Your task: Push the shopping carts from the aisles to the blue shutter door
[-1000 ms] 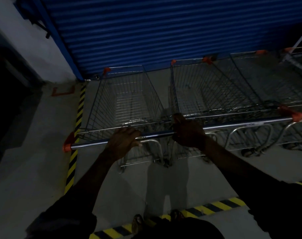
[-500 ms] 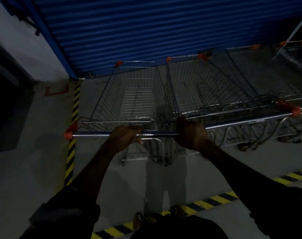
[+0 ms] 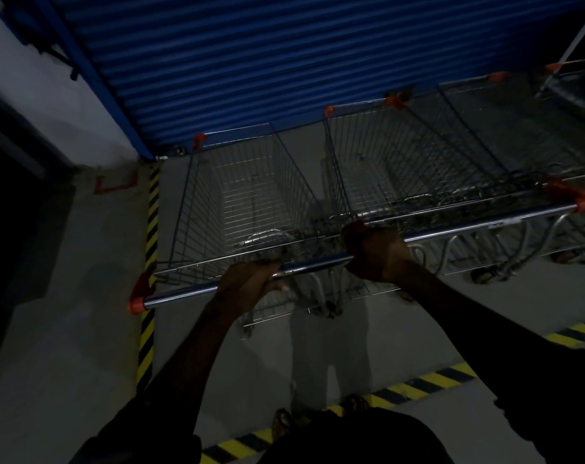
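A wire shopping cart with orange corner caps stands in front of me, its nose almost at the blue shutter door. My left hand and my right hand both grip its chrome handle bar. A second cart stands close beside it on the right, and more carts line up further right along the shutter. The light is dim.
Yellow-black hazard tape runs along the floor left of the cart, and another strip crosses behind my feet. A white wall and a dark opening lie to the left. An orange floor mark sits near the wall.
The cart has rolled forward toward the shutter and turned slightly, its left end swinging closer to the hazard tape. Both hands kept their grip on the handle.
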Tool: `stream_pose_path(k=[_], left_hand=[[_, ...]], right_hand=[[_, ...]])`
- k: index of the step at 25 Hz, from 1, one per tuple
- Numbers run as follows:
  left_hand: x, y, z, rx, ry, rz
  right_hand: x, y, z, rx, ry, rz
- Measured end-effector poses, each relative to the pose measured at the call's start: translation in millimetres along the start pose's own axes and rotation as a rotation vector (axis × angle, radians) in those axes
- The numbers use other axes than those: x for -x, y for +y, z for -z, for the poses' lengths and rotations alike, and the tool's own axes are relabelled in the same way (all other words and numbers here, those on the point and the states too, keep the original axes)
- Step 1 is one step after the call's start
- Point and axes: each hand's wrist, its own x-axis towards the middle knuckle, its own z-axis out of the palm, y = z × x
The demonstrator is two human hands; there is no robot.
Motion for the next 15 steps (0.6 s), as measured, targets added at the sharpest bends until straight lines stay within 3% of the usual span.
stream_pose_path(k=[5,9,12,15], left_hand=[[2,-3,-4,0.015,-0.030,0.010],[6,-1,-10,0.002,0.021,0.031],[4,12,-7,-0.034,0.043,0.069],[6,31,-4,-0.082,0.045,0.153]], right_hand=[[3,-1,-2,0.017,-0.049,-0.001],[14,-1,6,-0.003,0.060,0.048],[22,0,8,-0.073,0.251,0.067],[23,-1,-1,-0.138,0.272,0.026]])
